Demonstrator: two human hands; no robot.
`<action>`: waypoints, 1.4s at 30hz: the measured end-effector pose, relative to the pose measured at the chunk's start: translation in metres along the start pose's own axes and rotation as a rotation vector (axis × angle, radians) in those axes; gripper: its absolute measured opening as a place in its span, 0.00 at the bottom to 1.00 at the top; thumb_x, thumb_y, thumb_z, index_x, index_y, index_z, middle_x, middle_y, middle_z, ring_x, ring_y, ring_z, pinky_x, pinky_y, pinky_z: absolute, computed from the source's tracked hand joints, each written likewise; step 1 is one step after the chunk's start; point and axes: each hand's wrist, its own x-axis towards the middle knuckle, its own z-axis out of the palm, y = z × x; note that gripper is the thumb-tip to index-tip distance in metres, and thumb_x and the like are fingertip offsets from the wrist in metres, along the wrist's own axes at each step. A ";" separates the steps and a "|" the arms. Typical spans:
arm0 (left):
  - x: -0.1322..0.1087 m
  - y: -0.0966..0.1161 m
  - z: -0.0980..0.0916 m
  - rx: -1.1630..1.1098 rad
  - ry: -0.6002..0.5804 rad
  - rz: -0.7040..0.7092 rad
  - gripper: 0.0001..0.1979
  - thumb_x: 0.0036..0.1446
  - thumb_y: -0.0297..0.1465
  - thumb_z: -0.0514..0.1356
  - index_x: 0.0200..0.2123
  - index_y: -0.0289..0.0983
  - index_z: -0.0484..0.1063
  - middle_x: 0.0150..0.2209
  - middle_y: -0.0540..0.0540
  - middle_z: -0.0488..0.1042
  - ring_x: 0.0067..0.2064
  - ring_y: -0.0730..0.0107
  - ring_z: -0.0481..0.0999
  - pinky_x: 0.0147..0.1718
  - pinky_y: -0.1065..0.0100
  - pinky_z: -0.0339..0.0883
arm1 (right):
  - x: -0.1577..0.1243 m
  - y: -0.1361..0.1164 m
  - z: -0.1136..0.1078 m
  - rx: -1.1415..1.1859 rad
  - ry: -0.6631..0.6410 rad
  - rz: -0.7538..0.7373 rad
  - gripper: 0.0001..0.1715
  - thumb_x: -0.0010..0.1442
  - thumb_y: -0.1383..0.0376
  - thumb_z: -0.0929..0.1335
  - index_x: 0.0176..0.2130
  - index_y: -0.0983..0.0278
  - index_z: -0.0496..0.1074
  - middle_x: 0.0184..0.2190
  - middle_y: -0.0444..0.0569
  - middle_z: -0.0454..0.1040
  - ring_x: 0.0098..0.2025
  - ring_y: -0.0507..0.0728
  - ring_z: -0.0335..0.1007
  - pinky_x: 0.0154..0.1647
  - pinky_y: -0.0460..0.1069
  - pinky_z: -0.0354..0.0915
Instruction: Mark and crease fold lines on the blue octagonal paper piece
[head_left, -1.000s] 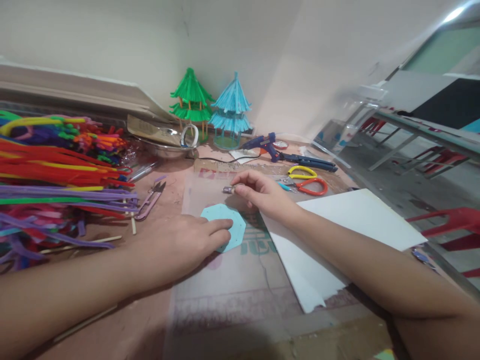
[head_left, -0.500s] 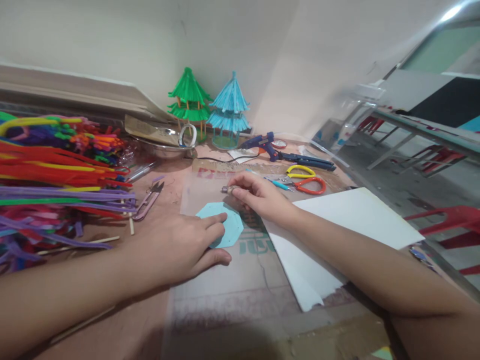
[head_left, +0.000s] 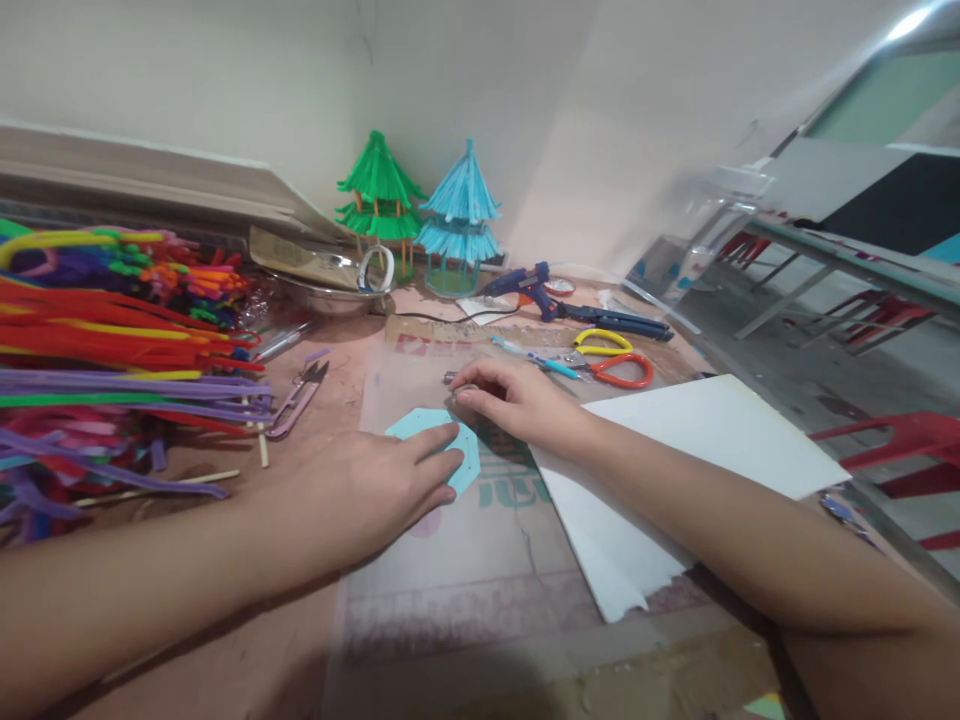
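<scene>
A light blue paper octagon (head_left: 469,462) with small dark marks lies on the plastic-covered work surface (head_left: 450,600). My left hand (head_left: 375,480) rests on it from the left, its fingers spread over the middle and hiding part of it. Just beyond the octagon's upper right edge is my right hand (head_left: 510,395), with thumb and forefinger pinched together. A small metallic piece (head_left: 448,378) shows at those fingertips; the fingers cover most of it, so its shape is unclear.
Pipe cleaners (head_left: 112,340) and snips (head_left: 300,400) are at the left. Behind stand a green model (head_left: 379,190) and a blue model (head_left: 461,210), near a glue gun (head_left: 529,290). Orange-handled scissors (head_left: 622,370) and white paper (head_left: 675,450) lie right.
The octagon has turned and shifted slightly left under my left hand, whose thumb has drawn in toward the fingers. My right fingers have moved a little left and down.
</scene>
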 end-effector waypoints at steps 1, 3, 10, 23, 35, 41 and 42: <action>0.001 0.000 0.000 0.044 -0.017 0.026 0.13 0.74 0.38 0.52 0.52 0.41 0.73 0.62 0.41 0.77 0.35 0.58 0.85 0.29 0.59 0.70 | 0.000 0.000 0.000 0.001 -0.005 0.000 0.03 0.65 0.68 0.70 0.40 0.63 0.75 0.30 0.44 0.76 0.31 0.53 0.69 0.34 0.48 0.63; 0.003 0.000 -0.001 0.110 -0.035 0.056 0.13 0.75 0.37 0.51 0.52 0.40 0.73 0.63 0.42 0.77 0.35 0.58 0.86 0.28 0.59 0.70 | 0.000 -0.001 0.002 0.011 -0.015 0.005 0.03 0.65 0.67 0.69 0.40 0.63 0.75 0.29 0.43 0.75 0.30 0.53 0.69 0.34 0.48 0.62; 0.004 -0.002 -0.003 0.100 -0.060 0.061 0.12 0.75 0.38 0.52 0.52 0.42 0.72 0.63 0.44 0.78 0.34 0.60 0.86 0.28 0.61 0.70 | -0.002 -0.003 0.001 -0.058 -0.052 -0.026 0.02 0.65 0.68 0.70 0.37 0.63 0.74 0.29 0.42 0.74 0.30 0.52 0.67 0.34 0.47 0.61; 0.007 0.001 -0.007 0.118 -0.075 0.068 0.11 0.74 0.38 0.53 0.50 0.42 0.73 0.60 0.46 0.80 0.31 0.61 0.85 0.22 0.61 0.62 | 0.002 -0.005 0.009 -0.199 -0.044 -0.054 0.04 0.64 0.70 0.70 0.37 0.62 0.73 0.29 0.43 0.74 0.31 0.54 0.68 0.36 0.48 0.59; 0.008 0.003 -0.010 0.126 -0.097 0.064 0.12 0.74 0.35 0.53 0.51 0.41 0.74 0.63 0.44 0.78 0.31 0.64 0.83 0.25 0.63 0.65 | 0.002 -0.005 0.008 -0.202 0.003 -0.045 0.02 0.64 0.69 0.71 0.37 0.62 0.73 0.29 0.43 0.74 0.30 0.54 0.66 0.35 0.48 0.59; 0.006 -0.008 -0.005 -0.053 0.031 0.042 0.15 0.73 0.34 0.53 0.36 0.39 0.76 0.36 0.43 0.81 0.35 0.61 0.79 0.34 0.62 0.68 | 0.007 -0.003 -0.011 -0.229 0.104 0.013 0.06 0.67 0.67 0.68 0.44 0.63 0.75 0.29 0.43 0.74 0.32 0.55 0.68 0.36 0.48 0.61; 0.007 -0.012 -0.004 -0.071 0.045 0.009 0.16 0.73 0.36 0.52 0.35 0.39 0.76 0.33 0.44 0.79 0.36 0.59 0.79 0.36 0.61 0.69 | 0.009 -0.002 -0.014 -0.238 0.114 0.024 0.07 0.67 0.68 0.68 0.45 0.63 0.76 0.31 0.44 0.75 0.33 0.56 0.69 0.37 0.49 0.62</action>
